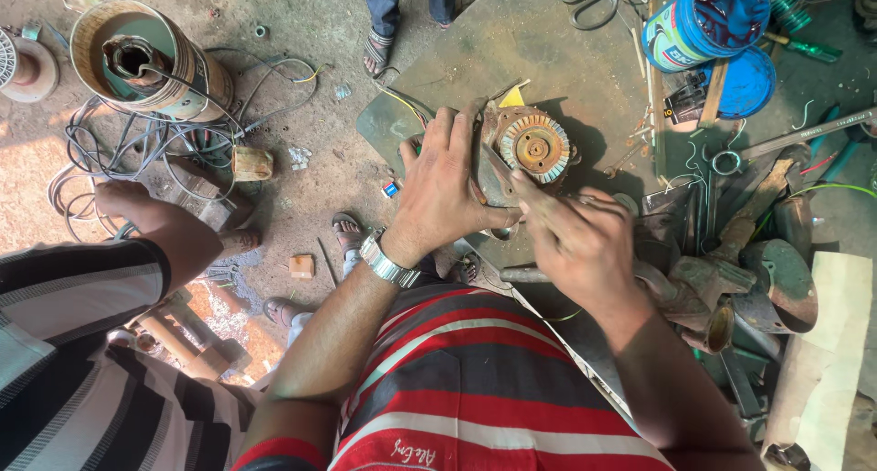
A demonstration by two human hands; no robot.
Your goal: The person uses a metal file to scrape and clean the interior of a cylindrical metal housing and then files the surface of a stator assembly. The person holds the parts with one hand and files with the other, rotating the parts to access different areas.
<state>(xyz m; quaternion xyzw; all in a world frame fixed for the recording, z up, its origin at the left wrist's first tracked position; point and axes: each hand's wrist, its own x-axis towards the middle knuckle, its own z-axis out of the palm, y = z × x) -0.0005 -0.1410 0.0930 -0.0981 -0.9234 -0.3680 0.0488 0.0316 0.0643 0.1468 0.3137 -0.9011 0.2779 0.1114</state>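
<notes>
A rusty round motor part (533, 148) with a ribbed ring and a hub in its middle lies on a dark metal bench top (512, 51). My left hand (445, 180), a metal watch on its wrist, grips the part's left side and holds it steady. My right hand (571, 233) is closed on a thin stick-like tool whose tip reaches the part's lower left edge. The tool's handle is hidden inside the fist. My red striped shirt fills the bottom of the view.
A blue paint tin (703, 19) and its lid stand at the back right, scissors (594, 0) beside them. Rusty scrap parts (749, 270) pile up at the right. A second person in a striped shirt (82, 343) stands left, near a wire-filled can (137, 55). Sandalled feet (379, 46) stand opposite.
</notes>
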